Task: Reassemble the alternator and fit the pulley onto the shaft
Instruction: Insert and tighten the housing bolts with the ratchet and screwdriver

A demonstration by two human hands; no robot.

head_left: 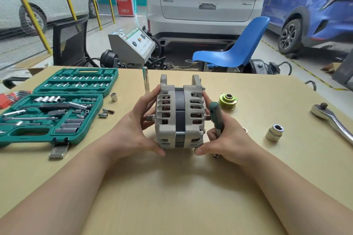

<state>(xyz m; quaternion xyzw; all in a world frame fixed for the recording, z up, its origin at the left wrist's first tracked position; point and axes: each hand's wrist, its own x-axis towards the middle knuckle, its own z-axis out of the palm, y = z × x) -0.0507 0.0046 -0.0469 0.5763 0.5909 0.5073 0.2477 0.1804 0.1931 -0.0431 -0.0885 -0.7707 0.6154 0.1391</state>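
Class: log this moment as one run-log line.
alternator: held upright on table | left hand: grips it | right hand: driver plus housing | pulley: off shaft

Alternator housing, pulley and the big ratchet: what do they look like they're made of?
Alternator housing: probably cast aluminium, matte pale grey with ribbed vent slots; the dark middle band looks like steel, though that is less sure. Pulley: metal with a yellowish, shiny plated look and a grooved rim. Ratchet: likely chromed steel, going by its mirror-bright surface.
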